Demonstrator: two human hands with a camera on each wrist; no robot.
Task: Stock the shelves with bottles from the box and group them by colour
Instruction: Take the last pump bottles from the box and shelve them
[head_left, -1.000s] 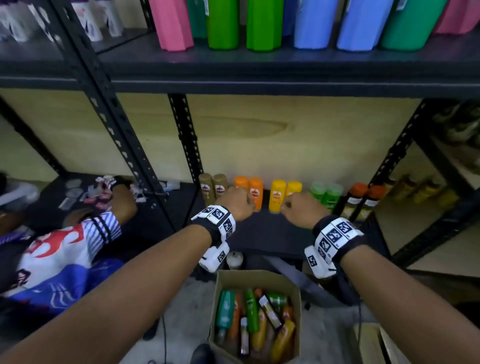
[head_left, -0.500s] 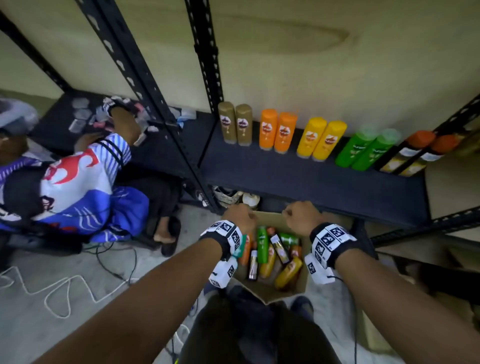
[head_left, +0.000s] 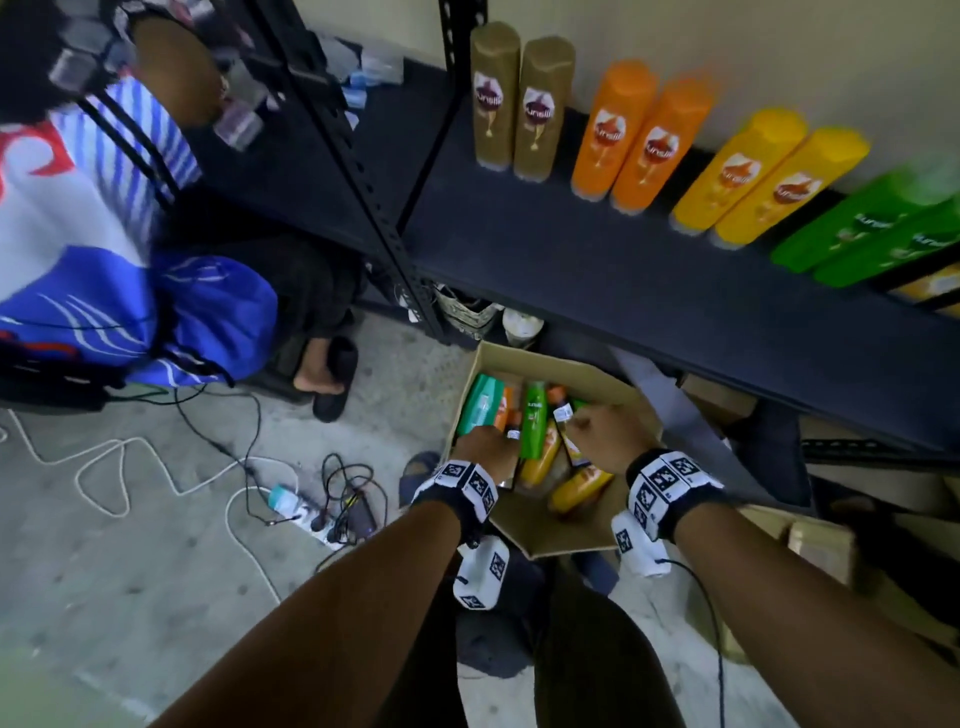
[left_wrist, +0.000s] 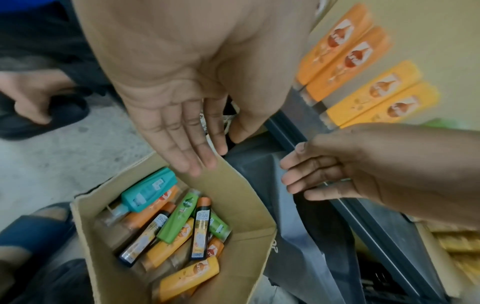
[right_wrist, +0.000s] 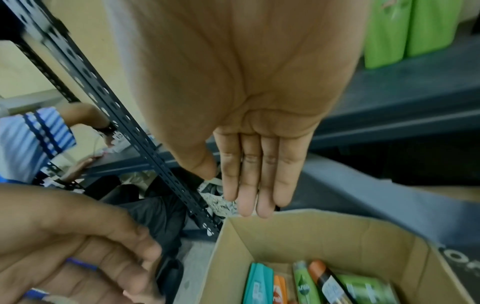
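Cardboard box (head_left: 524, 530) sits open on the floor under the shelf (head_left: 623, 270), with both hands above it. Left hand (left_wrist: 182, 115): fingers (left_wrist: 192, 156) straight and together, empty, tips over the box's far rim. Right hand (right_wrist: 259, 127): fingers (right_wrist: 249, 185) likewise straight, empty, tips just above the box edge. Box holds loose bottles lying flat: teal bottle (left_wrist: 149, 190), green bottle (left_wrist: 179, 216), two dark bottles with orange caps (left_wrist: 200, 228), yellow bottle (left_wrist: 189, 277). Shelf carries upright pairs, left to right: tan pair (head_left: 519, 104), orange pair (head_left: 636, 140), yellow pair (head_left: 763, 182), green pair (head_left: 878, 228).
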